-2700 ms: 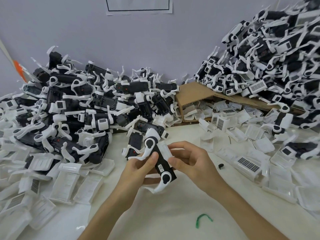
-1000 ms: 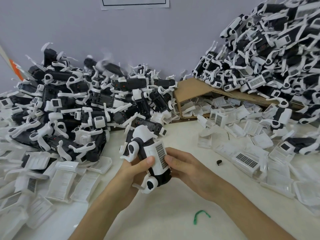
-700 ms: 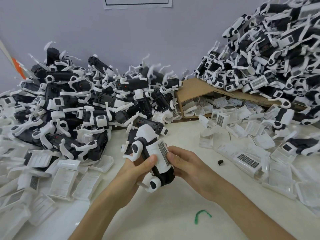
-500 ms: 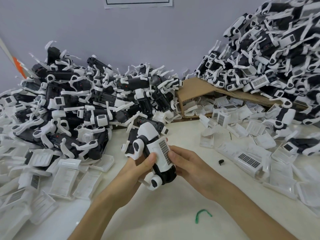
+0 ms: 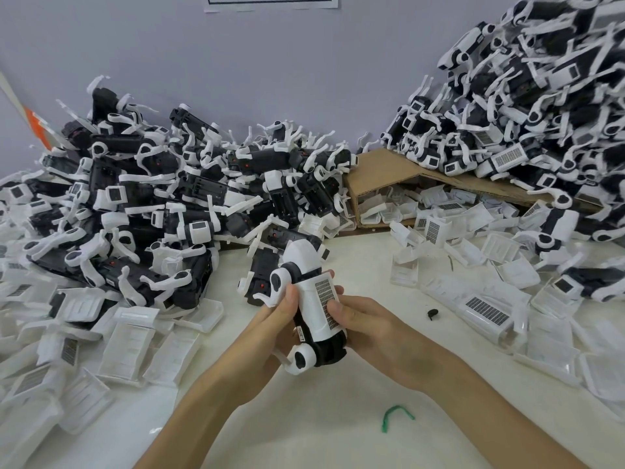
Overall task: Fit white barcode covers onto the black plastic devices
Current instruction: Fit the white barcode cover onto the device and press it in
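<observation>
The cover (image 5: 319,304), barcode up, sits on the device (image 5: 330,351), held over the counter (image 5: 304,434) at centre. Left hand (image 5: 272,321) and right hand (image 5: 367,328) grasp it, fingers (image 5: 290,296) curled, thumbs on the cover. Heaps (image 5: 152,204) lie at 10 and 2 o'clock.

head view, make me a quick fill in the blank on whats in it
The left hand and right hand hold one black device whose white cover bears a ____.
The scrap on the table between the forearms is ____.
The box behind the loose covers is made of ____.
Missing words: barcode, green, cardboard.
</observation>
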Action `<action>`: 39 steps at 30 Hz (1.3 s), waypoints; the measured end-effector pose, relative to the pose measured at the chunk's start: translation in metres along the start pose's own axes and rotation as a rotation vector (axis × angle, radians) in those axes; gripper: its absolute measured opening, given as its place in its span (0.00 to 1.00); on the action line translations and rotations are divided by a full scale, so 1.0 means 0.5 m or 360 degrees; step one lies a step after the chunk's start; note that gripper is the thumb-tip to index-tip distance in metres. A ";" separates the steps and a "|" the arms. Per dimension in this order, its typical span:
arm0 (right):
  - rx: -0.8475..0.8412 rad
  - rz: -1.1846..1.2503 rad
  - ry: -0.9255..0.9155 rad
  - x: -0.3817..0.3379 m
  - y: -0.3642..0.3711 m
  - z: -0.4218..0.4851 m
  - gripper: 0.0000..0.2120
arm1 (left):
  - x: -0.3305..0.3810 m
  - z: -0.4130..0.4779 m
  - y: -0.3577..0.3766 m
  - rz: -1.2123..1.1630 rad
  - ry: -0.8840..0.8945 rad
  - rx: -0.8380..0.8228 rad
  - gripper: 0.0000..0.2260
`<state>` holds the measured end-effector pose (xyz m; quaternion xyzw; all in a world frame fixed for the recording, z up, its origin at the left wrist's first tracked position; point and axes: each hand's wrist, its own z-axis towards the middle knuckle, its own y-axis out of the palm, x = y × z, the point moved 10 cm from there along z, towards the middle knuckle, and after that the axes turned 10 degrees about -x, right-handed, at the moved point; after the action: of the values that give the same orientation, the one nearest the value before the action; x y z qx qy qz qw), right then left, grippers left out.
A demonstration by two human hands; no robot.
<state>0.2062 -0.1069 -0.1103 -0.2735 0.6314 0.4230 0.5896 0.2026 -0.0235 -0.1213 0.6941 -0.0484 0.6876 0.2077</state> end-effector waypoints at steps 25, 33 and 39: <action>0.0109 -0.0144 -0.0219 -0.024 0.002 -0.001 0.19 | 0.028 -0.013 0.021 0.0256 0.0151 -0.0125 0.17; 0.0527 -0.0547 -0.0373 -0.046 -0.041 -0.022 0.14 | 0.052 -0.012 0.020 0.0608 0.0289 0.0061 0.16; 0.0600 -0.0746 -0.0468 -0.066 -0.038 -0.038 0.11 | 0.046 -0.008 0.019 0.0493 0.0323 0.0036 0.16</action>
<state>0.2176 -0.1374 -0.0831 -0.2334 0.5267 0.1865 0.7958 0.1966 -0.0255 -0.0968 0.6076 -0.1257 0.7784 0.0952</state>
